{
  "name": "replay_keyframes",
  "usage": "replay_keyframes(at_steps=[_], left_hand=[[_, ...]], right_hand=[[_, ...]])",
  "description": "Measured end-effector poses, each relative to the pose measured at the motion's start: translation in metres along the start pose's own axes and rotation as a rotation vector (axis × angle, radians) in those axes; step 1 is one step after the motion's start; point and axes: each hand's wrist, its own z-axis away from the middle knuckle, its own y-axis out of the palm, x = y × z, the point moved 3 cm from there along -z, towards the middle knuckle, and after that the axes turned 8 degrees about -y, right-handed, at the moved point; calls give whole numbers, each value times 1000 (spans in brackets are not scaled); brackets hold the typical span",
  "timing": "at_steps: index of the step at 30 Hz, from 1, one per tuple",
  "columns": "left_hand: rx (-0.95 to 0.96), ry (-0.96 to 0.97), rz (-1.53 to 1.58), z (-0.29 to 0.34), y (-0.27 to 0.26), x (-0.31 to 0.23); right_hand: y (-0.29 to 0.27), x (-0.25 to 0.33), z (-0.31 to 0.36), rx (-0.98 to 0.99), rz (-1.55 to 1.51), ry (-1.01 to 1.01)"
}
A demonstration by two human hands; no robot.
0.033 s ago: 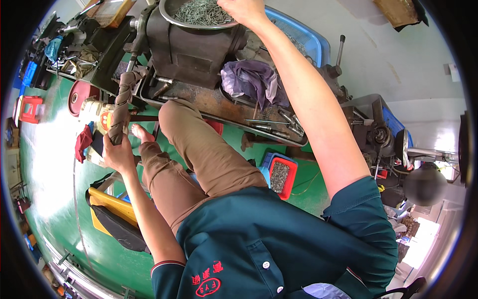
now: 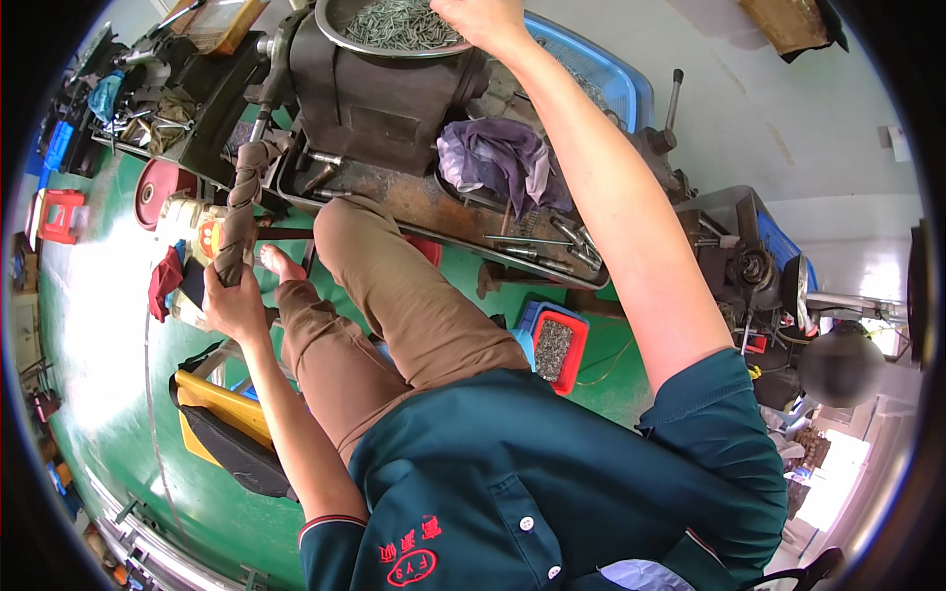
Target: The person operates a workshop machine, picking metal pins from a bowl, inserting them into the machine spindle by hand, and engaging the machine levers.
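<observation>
The left hand [image 2: 232, 300] is wrapped around the lower end of a cloth-wound lever [image 2: 239, 222], fingers curled tight about it; the lever runs up from the fingers to the dark machine [image 2: 379, 98]. The right hand [image 2: 483, 20] reaches far forward into a round metal bowl [image 2: 340, 20] that sits on top of the machine. Its fingers lie bent down among a heap of small metal pins [image 2: 394, 25]; whether they pinch any pin I cannot tell, as the fingertips are hidden. Just beside the right forearm, below the bowl, a purple rag [image 2: 498, 163] lies on a rusty tray [image 2: 424, 212] with loose metal rods. Behind the right hand stands a blue crate [image 2: 611, 84]. Well below the fingers of both hands, on the green floor [image 2: 128, 394], a small red box [image 2: 555, 347] holds more grey parts.
</observation>
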Motion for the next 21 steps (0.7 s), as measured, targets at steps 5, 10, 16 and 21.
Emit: replay_keyframes(at_steps=[5,10,16,21], left_hand=[[-3,-11,-16,0,-2,-1],[-2,-2,6,0,-2,-3],[-3,-6,6,0,-3,-4],[-5,7,-2,0,-2,-3]], right_hand=[[-1,4,2,-21,-17,-47],[-2,3,1,20,-23,19],[0,-1,1,-10,13,-17],[0,0,1,3,6,8]])
